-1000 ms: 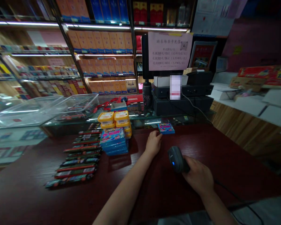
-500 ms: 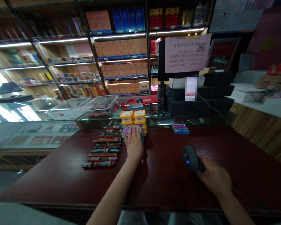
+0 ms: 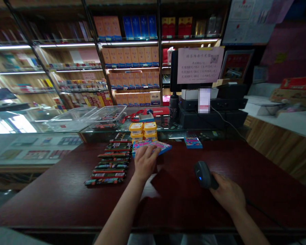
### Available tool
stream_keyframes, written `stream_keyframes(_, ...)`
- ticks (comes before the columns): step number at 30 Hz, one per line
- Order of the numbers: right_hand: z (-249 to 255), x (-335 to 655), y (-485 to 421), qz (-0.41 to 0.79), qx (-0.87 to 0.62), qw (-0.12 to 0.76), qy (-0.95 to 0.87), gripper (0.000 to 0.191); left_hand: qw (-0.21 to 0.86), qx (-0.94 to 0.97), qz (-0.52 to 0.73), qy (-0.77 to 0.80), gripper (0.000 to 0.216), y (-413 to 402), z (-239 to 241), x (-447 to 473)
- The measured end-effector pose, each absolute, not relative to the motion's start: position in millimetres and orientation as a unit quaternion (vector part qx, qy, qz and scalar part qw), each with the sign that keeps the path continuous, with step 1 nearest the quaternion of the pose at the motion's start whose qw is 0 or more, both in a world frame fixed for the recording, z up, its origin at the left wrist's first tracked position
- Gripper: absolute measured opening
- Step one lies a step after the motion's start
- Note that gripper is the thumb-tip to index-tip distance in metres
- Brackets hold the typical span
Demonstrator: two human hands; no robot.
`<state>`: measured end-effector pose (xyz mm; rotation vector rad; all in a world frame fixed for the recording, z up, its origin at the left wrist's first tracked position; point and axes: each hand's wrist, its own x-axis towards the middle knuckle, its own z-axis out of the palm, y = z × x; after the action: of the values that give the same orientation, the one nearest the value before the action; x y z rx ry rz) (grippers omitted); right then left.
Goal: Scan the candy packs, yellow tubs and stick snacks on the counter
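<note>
My left hand [image 3: 146,161] has its fingers curled over a flat blue-and-pink packet [image 3: 165,147], which juts out tilted to the right. More of the same blue-and-pink packaging shows left of the fingers; whether it is a second packet under the first I cannot tell. Just behind stand stacked yellow tubs with white lids [image 3: 143,128]. To the left lies a column of slim dark patterned packs [image 3: 109,166]. My right hand [image 3: 228,192] is wrapped round the handle of a barcode scanner [image 3: 203,174], held over the counter at the right.
Another blue-and-pink packet [image 3: 193,143] lies at the counter's back edge. Behind are a glass case, clear plastic trays [image 3: 108,115], a dark bottle [image 3: 173,105] and a monitor with a pink sign [image 3: 199,64]. The scanner's cable [image 3: 264,212] trails right across the brown counter [image 3: 53,204].
My left hand has closed its fingers on the packet, whose right end has swung out to the right of the tubs. The scanner stays in my right hand. The view has shifted slightly.
</note>
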<state>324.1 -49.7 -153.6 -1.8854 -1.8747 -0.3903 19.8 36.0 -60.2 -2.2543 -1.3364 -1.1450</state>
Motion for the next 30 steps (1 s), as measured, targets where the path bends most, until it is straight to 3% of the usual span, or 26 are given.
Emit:
stream_keyframes(5, -156.2, 325.7, -47.4, -0.134, -0.676, 0.238, -0.685, 0.03, -0.061, -0.701, -0.534, -0.47, 0.014, 52.8, -73.9, 65.0)
stream_keyframes(9, -155.2, 324.4, -46.8, -0.131, -0.677, 0.229, -0.687, 0.03, -0.411, -0.512, -0.626, -0.42, 0.031, 78.4, -107.8, 102.5)
stream_keyframes(12, -151.4, 322.8, -47.1, -0.113, -0.683, 0.23, -0.684, 0.032, -0.553, -0.402, -0.64, -0.35, 0.044, 91.3, -135.2, 116.0)
stream_keyframes(18, -129.8, 318.2, -47.1, 0.003, -0.719, 0.248, -0.649, 0.027, -0.592, -0.359, -0.649, -0.315, 0.052, 97.6, -161.2, 113.2)
stream_keyframes(24, -105.9, 296.3, -45.4, 0.215, -0.636, 0.428, -0.605, 0.033, -0.588, -0.367, -0.65, -0.311, 0.053, 96.3, -163.1, 111.7)
stream_keyframes(30, -92.9, 284.5, -46.8, 0.256, -0.625, 0.464, -0.573, 0.037, -0.586, -0.359, -0.656, -0.313, 0.052, 94.0, -159.2, 113.3)
